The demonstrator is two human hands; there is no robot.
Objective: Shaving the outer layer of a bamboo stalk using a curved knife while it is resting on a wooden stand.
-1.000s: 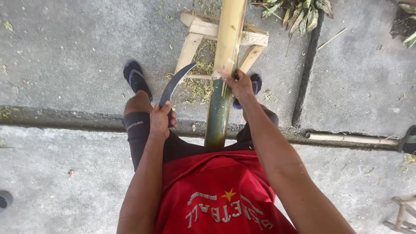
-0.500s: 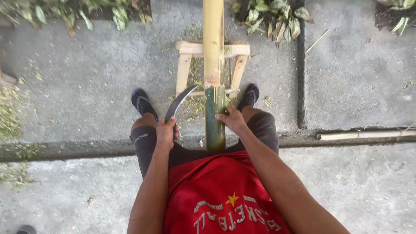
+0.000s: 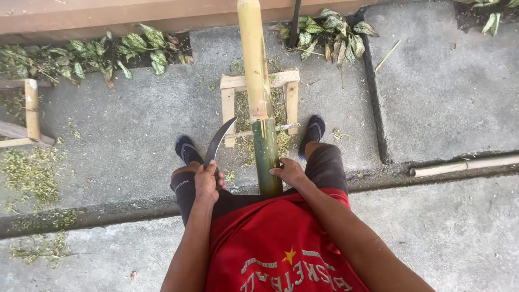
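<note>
A long bamboo pole [image 3: 259, 108] runs away from me between my knees, green near me and stripped pale yellow farther out. It rests on a small wooden frame [image 3: 231, 103] on the concrete. My left hand [image 3: 206, 181] grips the handle of a curved knife [image 3: 218, 141], blade pointing up and away, just left of the pole. My right hand [image 3: 289, 173] clasps the green part of the pole close to my lap. Both feet in dark sandals flank the frame.
Green bamboo shavings [image 3: 32, 173] litter the concrete at left. Another wooden frame [image 3: 30, 116] lies at the far left edge. Leafy plants [image 3: 108, 48] line a low wall at the back. A thin pole [image 3: 465, 165] lies in the groove at right.
My right hand slid down the pole toward my lap. The view tilted up, showing the plants and wall. The knife stays raised left of the pole.
</note>
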